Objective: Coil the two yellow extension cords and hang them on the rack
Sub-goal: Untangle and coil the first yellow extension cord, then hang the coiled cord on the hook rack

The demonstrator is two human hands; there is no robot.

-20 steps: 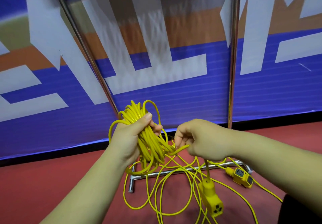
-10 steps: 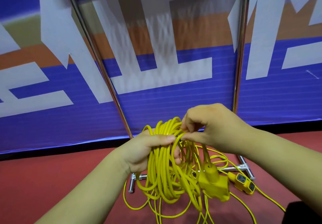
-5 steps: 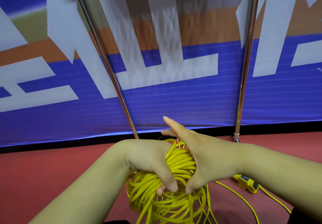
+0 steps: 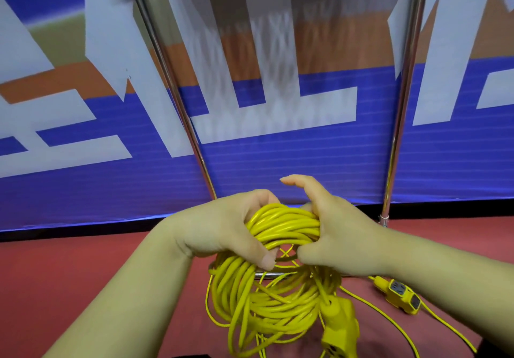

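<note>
blue-white banner behind, red floor below. rack poles rise in back; coil hides part of foot bar. other cord's socket lies on floor, right. coil yellow, many loops, held before rack, plug block dangling. left hand, right hand both clamp coil top.

We seem to stand in a public hall for sport or events, not in a home. A very large printed banner covers the whole wall, with huge white letters on blue and orange fields. Under it runs a black strip, and the floor is one smooth dull-red surface. In front of the banner stands a chrome rack with two thin poles. We cannot name the hall more exactly.
</note>
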